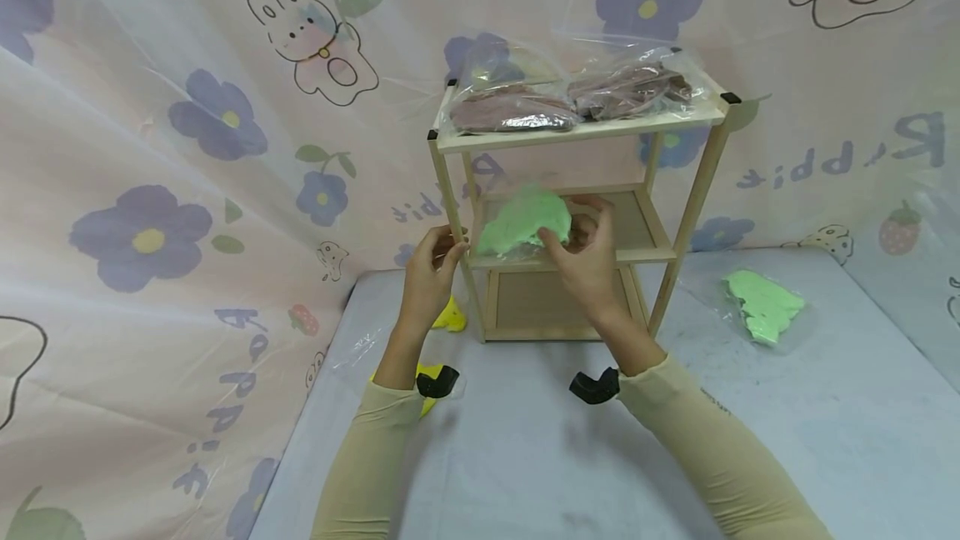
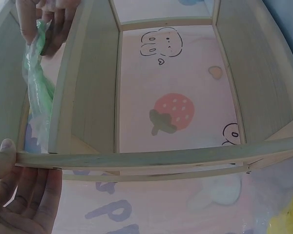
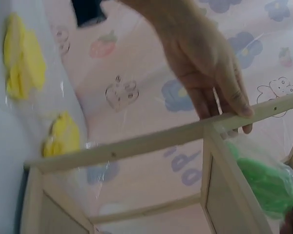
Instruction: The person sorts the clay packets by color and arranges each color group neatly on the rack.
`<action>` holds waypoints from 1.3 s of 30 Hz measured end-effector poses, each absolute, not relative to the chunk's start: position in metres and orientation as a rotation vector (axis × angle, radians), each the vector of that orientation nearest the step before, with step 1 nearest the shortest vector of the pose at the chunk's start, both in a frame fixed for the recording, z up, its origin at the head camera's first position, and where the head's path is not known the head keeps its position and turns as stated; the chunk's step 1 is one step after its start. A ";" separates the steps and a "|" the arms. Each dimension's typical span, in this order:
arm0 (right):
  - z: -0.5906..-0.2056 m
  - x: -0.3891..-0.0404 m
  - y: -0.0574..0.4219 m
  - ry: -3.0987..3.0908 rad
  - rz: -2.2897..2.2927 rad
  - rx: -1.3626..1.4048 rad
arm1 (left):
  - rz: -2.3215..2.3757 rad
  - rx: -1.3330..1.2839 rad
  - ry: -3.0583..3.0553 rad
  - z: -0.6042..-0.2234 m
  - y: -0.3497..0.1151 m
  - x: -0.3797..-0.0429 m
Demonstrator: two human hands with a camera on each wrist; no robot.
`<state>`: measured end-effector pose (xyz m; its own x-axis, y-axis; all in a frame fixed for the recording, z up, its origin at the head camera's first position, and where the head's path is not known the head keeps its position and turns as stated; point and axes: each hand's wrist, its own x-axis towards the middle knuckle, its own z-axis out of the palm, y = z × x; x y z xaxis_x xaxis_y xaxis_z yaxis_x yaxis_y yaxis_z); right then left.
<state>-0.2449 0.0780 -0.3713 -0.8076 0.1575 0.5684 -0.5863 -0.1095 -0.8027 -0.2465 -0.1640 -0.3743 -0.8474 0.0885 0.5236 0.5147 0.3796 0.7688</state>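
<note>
two hands are showing on my remote feed: the left hand [image 1: 429, 277] is gripping the left post [image 1: 444, 182] of a wooden rack [image 1: 592, 132] between thumb and fingers, while the right hand [image 1: 588, 265] is pinching a bagged green slab [image 1: 527, 219] at its right side. i'm seeing that slab tilted over the middle shelf [image 1: 621, 225]; whether it's touching that shelf, i cannot tell. another green slab [image 1: 765, 305] is lying on the table [image 1: 517, 457] to the rack's right.

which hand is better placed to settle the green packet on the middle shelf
The right, most likely: the right hand holds the green packet at the middle shelf, while the left hand grips the rack's front left post.
</note>
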 end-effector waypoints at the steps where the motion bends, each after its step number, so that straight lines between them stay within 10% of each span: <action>1: -0.371 -0.244 0.078 -1.691 1.920 0.464 | -1.463 -0.523 -2.247 -0.374 -0.164 -0.246; 39: -0.375 -0.239 0.104 -2.362 0.958 0.334 | -1.507 -0.527 -2.216 -0.373 -0.162 -0.245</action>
<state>-0.2389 0.1045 -0.3745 -0.8102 -0.0186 0.5859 -0.4216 0.7129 -0.5604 -0.2448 -0.1624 -0.3727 -0.8454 0.0798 0.5282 0.5205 0.3451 0.7810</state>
